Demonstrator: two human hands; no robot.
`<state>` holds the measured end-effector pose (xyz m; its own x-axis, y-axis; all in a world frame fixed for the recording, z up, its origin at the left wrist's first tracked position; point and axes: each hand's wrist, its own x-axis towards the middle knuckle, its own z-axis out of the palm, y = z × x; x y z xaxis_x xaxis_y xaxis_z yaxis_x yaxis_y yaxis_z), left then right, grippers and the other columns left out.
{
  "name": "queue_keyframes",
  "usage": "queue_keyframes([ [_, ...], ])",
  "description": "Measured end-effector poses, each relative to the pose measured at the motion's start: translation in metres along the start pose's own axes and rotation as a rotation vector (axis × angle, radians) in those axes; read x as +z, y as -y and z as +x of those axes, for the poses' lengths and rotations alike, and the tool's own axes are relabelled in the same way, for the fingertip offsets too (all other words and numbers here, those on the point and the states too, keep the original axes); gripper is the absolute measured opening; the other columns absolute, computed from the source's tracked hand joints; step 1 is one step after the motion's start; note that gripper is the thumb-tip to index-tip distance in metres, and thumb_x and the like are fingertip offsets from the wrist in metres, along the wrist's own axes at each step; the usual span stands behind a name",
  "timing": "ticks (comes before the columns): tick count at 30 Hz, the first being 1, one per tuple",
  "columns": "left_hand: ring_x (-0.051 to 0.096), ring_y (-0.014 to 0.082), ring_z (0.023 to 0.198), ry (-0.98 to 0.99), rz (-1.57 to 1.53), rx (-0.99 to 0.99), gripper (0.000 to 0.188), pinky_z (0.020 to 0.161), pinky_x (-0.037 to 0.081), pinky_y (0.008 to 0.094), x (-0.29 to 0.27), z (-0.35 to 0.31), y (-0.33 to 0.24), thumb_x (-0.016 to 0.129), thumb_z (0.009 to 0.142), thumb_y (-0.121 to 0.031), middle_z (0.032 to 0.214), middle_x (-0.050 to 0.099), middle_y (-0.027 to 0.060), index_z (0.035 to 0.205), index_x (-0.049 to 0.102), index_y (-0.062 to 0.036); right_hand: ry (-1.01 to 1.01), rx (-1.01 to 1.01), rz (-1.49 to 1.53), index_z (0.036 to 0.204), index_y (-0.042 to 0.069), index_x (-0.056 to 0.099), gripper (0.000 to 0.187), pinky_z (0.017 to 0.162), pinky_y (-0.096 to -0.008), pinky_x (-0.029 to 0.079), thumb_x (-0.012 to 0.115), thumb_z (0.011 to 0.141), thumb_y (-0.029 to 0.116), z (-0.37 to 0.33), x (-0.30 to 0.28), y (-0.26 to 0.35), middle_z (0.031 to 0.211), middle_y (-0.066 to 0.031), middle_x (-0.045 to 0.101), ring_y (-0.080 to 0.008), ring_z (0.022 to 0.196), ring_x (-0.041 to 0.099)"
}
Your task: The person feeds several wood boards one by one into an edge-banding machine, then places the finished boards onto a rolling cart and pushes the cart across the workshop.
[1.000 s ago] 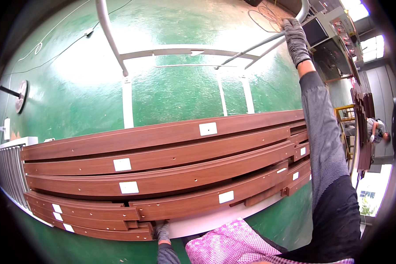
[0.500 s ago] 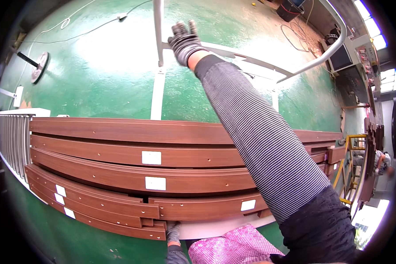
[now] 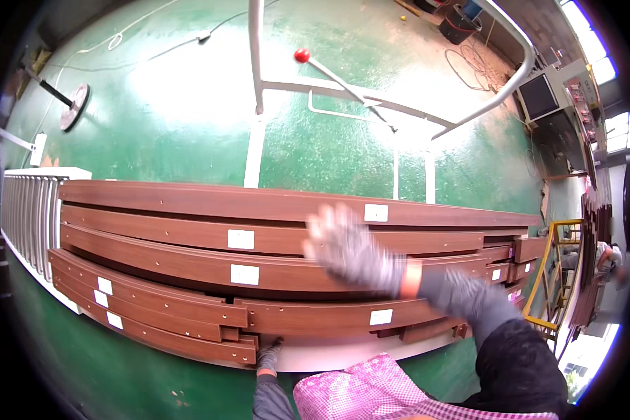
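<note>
Down from the white rail, where it was stretched far out half a second ago, the right hand has swung back toward the body and now hangs, smeared by motion, over the stack of long brown wood-grain profiles; its grey glove shows the fingers spread wide and nothing held, though the blur hides whether it touches the wood yet. With the arm out of the way, a lever with a red ball knob shows on the white tube frame, which it did not in the earlier views. That reads, as a judgement, as the reach to the frame being over and attention returning to the stack. Largest in view is the green floor, then the stack itself, lying crosswise in front of the person on a pale pallet, each profile bearing a small white label. Left of it stands a rack of pale slats; at far right, a yellow railing. The left hand, gloved, rests at the stack's near lower edge beside the pallet; its grip is too small to tell. A pink checked cloth fills the lower edge.
</note>
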<state>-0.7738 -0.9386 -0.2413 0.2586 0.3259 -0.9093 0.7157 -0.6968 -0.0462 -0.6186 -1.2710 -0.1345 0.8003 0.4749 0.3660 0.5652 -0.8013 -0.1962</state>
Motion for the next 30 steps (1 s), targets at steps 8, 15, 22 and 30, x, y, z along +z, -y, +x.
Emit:
queue_keyframes([
  [8, 0.045, 0.0305, 0.110, -0.388, 0.143, 0.368, 0.068, 0.095, 0.032, 0.0366, 0.069, 0.001, 0.138, 0.058, 0.070, -0.049, 0.113, 0.050, 0.0215, 0.116, 0.047, -0.0003, 0.605, 1.014, 1.001, 0.089, 0.005, 0.059, 0.024, 0.078, -0.0347, 0.045, 0.049, 0.079, 0.025, -0.305, -0.113, 0.305, 0.092, -0.0150, 0.060, -0.0262, 0.089, 0.057],
  [15, 0.035, 0.0265, 0.121, -0.187, 0.341, 0.315, 0.065, 0.100, 0.027, 0.0311, 0.186, -0.189, 0.246, 0.049, 0.079, -0.045, 0.129, 0.038, 0.0170, 0.126, 0.037, -0.0027, 0.579, 1.034, 1.029, 0.081, 0.007, 0.060, 0.022, 0.071, -0.0349, 0.046, 0.053, 0.075, 0.027, -0.409, -0.158, 0.310, 0.086, -0.0140, 0.061, -0.0256, 0.081, 0.058],
  [22, 0.057, 0.0316, 0.089, 0.138, 0.542, 0.942, 0.042, 0.075, 0.044, 0.0387, 0.196, -0.223, 0.202, 0.047, 0.077, -0.040, 0.092, 0.060, 0.0182, 0.094, 0.060, -0.0035, 0.348, 1.422, 0.923, 0.074, 0.009, 0.062, 0.021, 0.063, -0.0351, 0.047, 0.056, 0.071, 0.029, -0.564, -0.218, 0.331, 0.080, -0.0131, 0.061, -0.0251, 0.072, 0.059],
  [30, 0.057, 0.0239, 0.087, -0.189, -0.294, 0.929, 0.040, 0.073, 0.045, 0.0355, 0.202, -0.279, 0.232, 0.054, 0.079, -0.026, 0.098, 0.059, 0.0175, 0.110, 0.053, -0.0004, 0.948, 1.444, 0.470, 0.065, 0.012, 0.063, 0.020, 0.054, -0.0353, 0.048, 0.060, 0.067, 0.032, -0.919, -0.280, 0.605, 0.073, -0.0120, 0.063, -0.0245, 0.063, 0.060],
])
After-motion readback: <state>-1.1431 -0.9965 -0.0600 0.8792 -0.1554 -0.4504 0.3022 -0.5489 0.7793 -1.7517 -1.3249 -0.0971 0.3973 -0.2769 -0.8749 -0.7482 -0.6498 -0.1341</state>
